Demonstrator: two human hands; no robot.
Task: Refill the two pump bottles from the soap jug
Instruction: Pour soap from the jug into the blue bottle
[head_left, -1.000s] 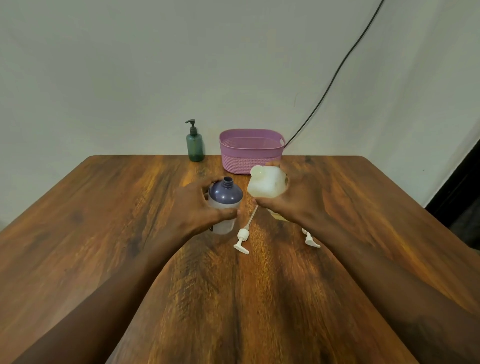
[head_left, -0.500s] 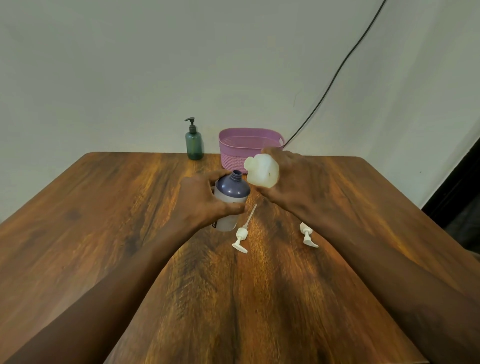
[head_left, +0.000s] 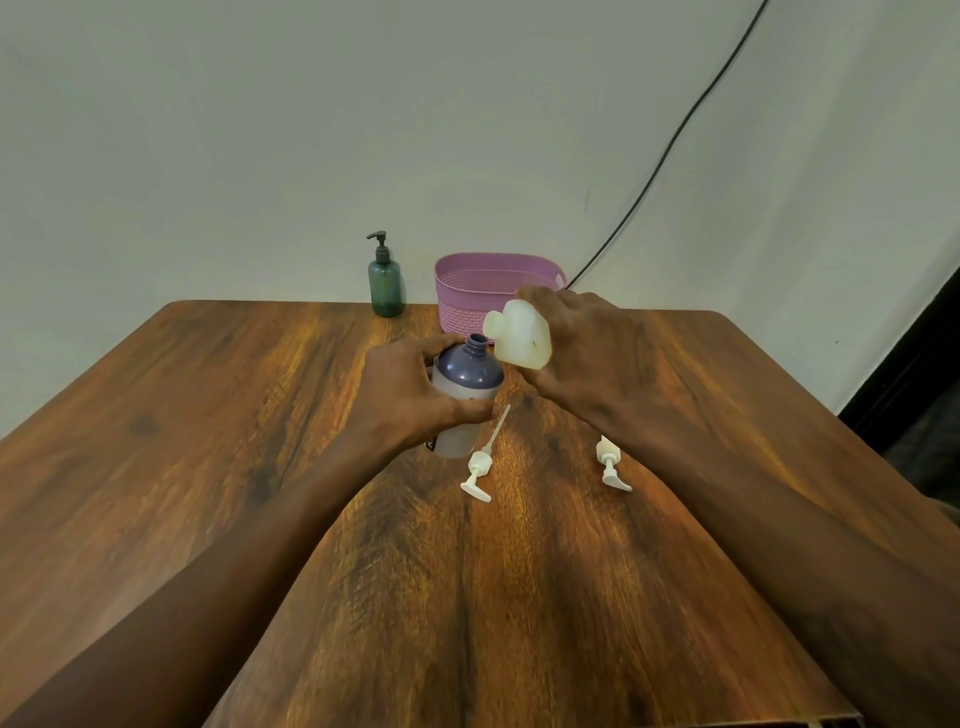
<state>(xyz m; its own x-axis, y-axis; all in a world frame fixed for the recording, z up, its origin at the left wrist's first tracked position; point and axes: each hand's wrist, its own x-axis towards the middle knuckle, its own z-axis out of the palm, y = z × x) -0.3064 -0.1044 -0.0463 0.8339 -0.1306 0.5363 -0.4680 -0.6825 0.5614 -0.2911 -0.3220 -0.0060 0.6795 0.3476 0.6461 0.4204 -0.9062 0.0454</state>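
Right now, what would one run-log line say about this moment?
left-hand grip: holds purple bottle, uncapped | right-hand grip: holds soap jug tilted, spout near neck | stream: none visible | pumps: on table

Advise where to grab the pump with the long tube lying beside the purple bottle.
Pinch the pump at its round collar, from above, fingers either side. It lies flat on the table, spout toward the camera; the thin tube would likely flex, and the left hand crowds its far end.

Soft even indoor light, warm sheen on the table (head_left: 675, 597), faint shadows; wide-angle bending at edges, slightly soft focus
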